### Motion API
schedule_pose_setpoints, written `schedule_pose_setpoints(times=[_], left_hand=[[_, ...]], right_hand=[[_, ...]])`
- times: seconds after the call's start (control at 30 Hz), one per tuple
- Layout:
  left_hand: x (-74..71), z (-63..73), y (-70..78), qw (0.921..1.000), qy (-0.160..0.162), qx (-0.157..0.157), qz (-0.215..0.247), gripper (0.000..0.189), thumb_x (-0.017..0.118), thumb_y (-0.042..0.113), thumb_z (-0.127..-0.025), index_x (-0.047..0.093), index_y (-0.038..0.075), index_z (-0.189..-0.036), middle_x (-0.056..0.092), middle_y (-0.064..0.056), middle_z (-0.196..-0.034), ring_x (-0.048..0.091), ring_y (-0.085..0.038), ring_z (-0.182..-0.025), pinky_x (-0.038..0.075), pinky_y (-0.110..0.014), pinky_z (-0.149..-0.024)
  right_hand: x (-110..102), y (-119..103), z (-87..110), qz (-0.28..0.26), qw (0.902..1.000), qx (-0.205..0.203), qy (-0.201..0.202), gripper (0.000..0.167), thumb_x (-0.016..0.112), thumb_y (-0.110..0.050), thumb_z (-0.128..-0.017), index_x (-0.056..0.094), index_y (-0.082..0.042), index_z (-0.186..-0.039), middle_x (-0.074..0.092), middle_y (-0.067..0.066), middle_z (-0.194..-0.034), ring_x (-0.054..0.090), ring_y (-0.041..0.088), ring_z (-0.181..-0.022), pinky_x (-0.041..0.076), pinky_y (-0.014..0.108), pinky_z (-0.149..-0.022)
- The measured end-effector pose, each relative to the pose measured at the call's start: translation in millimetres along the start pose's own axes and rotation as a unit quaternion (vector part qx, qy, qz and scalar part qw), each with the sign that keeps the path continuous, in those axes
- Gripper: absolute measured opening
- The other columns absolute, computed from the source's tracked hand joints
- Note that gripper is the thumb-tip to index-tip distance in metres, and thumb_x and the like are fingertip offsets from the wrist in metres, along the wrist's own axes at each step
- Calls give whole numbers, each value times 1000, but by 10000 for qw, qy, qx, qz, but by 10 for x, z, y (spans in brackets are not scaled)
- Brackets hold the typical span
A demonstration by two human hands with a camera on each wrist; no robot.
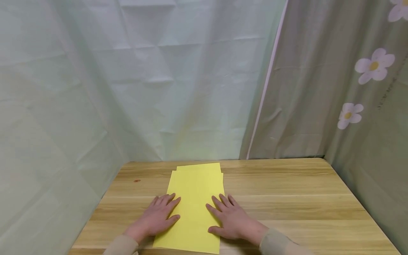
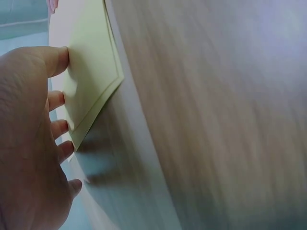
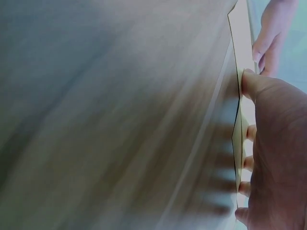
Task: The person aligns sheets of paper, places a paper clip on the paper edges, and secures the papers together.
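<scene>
see across the far side a pale curtain, and to its right a grey-brown curtain printed with white flowers. below, find a wooden table. left of its middle, find yellow sheets lying flat, stretching from near to far. judge the work as partway: already layered and lying smooth, not yet matched at the edges, with a lower layer peeking out at the far end. see no fold or fastening; perhaps count evening the edges as left. cannot tell the number of layers. find the left hand on the left edge and the right hand on the right, both with fingers spread wide, resting on the paper, gripping nothing. note a reddish paper clip at far left, apart from both. read no brand or label; make out only tiny dark marks at right, perhaps writing, too small to read
</scene>
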State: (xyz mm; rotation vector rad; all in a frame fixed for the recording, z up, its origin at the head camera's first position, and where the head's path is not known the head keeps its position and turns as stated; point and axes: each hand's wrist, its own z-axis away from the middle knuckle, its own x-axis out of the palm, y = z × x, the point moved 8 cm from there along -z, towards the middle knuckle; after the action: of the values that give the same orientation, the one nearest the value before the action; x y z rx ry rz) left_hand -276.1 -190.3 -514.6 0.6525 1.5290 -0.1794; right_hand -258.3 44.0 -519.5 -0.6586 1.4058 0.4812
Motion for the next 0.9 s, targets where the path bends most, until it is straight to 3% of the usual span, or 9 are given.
schedule_pose_setpoints(times=[0.27,0.67,0.9], left_hand=[[59,-86,194,9988,-445,-128,-126,64,51,50,-105,45,10,-154,36,-19,-159,31,-43,-145,19,-69,-116],[185,-285,396,9986,-509,-1,-140,66,48,53,-105,42,12,-156,33,-18,-161,28,-41,-147,17,-67,-117],[217,-349,484,9991,-375,99,-186,64,49,50,-105,43,10,-155,35,-18,-160,30,-41,-146,19,-67,-116]], right_hand=[[44,136,162,-56,10000,18,25,78,36,-72,-100,29,-27,-163,22,10,-168,18,38,-153,18,60,-120],[-43,327,400,-175,9997,61,151,77,41,-69,-100,32,-23,-162,24,12,-167,20,40,-152,18,62,-120],[-81,405,474,-234,9996,77,132,77,41,-69,-101,33,-23,-162,24,12,-167,20,40,-152,17,62,-120]])
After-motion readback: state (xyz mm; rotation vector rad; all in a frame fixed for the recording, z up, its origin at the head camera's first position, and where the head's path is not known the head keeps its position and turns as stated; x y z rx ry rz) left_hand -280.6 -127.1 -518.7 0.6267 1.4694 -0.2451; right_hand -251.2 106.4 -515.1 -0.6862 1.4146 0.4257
